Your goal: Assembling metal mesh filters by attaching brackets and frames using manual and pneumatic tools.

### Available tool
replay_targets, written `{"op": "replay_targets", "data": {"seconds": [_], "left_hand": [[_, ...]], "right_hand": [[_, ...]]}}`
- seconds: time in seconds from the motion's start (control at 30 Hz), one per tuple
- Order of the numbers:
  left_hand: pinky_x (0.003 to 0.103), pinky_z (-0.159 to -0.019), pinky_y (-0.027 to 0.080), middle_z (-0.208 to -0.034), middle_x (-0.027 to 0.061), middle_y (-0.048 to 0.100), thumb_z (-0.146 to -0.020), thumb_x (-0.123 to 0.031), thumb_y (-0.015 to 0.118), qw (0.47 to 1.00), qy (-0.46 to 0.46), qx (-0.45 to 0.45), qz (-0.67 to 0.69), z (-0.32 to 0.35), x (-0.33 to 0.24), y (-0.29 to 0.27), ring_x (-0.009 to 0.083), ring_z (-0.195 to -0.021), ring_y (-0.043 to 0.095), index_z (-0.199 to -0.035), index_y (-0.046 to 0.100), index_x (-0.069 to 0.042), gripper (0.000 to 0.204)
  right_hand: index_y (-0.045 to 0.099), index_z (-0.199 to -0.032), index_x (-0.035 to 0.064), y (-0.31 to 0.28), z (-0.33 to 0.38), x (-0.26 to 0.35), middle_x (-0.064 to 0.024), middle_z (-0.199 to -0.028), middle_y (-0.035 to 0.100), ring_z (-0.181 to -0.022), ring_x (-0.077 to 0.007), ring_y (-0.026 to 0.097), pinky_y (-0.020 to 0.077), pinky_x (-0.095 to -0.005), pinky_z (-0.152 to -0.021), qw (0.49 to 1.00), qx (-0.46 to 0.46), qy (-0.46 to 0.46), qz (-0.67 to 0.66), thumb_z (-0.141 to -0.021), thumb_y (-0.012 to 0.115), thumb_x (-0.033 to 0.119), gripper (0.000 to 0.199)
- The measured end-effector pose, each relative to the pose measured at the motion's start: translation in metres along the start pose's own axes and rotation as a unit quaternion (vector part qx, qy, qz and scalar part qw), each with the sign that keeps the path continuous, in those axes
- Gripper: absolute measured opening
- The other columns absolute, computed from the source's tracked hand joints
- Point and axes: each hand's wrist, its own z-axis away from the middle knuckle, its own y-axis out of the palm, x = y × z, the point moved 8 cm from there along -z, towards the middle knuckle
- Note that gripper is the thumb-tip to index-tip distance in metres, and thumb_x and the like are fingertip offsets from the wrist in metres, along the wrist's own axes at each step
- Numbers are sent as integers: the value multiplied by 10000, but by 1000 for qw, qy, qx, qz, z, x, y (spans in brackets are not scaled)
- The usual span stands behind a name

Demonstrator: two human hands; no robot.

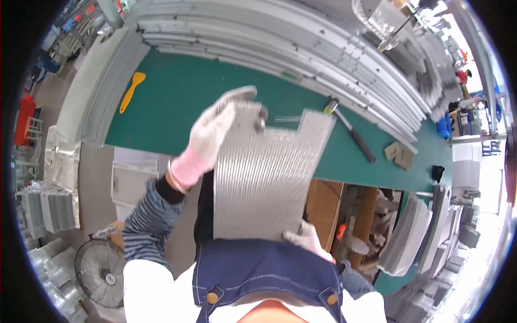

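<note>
From my seat I see the fin panel, a silvery ribbed sheet with a notched top corner, held up over the near edge of the green bench, well clear of its top; my left hand, in a white glove with a pink cuff, is clamped on the panel's upper left edge, thumb over the front; my right hand, gloved too, grips the lower right corner from below, mostly hidden behind the sheet, so I can only say it seems closed on that corner; the hands sit well apart, at opposite corners of the panel. A hammer lies on the bench just right of the panel's top; a yellow scraper lies far off to the left; some brown card pieces rest near the bench's right end; long grey metal strips are stacked along the far side. Down on the floor to the left stands a fan, with stacks of finned blocks near it; a striped sleeve and blue denim apron fill the lower edge.
</note>
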Motion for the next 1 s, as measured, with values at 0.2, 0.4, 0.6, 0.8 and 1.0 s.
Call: {"op": "replay_targets", "data": {"seconds": [0.2,0.4,0.6,0.8,1.0], "left_hand": [[373,-869,537,-1161,228,595,-1012,-289,487,986,-25,150,73,14,15,42,281,-1001,632,-1404,321,83,565],[284,-769,537,-1103,152,659,-1002,-225,514,961,129,-105,-223,-4,-25,-26,168,-848,660,-1356,451,60,458],[323,-699,550,-866,174,702,-799,-88,702,775,242,122,-571,6,-24,95,262,-735,698,-1060,673,22,284],[355,-625,535,-814,130,678,-831,-165,671,745,117,181,-631,-41,64,65,280,-701,671,-861,673,-1,167],[377,-597,544,-786,83,605,-875,-204,622,629,72,178,-754,-40,91,67,262,-650,653,-994,632,-44,199]], "right_hand": [[623,-1137,-27,-31,-43,137,-58,-1069,679,-942,-129,625,507,-298,-864,982,6,-191,4,-799,649,-24,338],[587,-1185,-45,-31,-85,178,-51,-1096,664,-964,-111,607,477,-273,-892,938,-23,-337,-82,-920,644,87,301],[587,-1172,-47,-29,-99,178,-49,-1082,665,-954,-114,609,483,-274,-881,927,-32,-363,-86,-928,630,84,281],[547,-1223,-66,-72,-134,205,-111,-1105,648,-979,-176,624,509,-311,-851,963,-22,-252,95,-866,699,135,438],[677,-989,-37,-24,-171,259,-185,-896,682,-820,-304,674,532,-365,-732,805,112,-244,530,-784,710,301,396]]}}
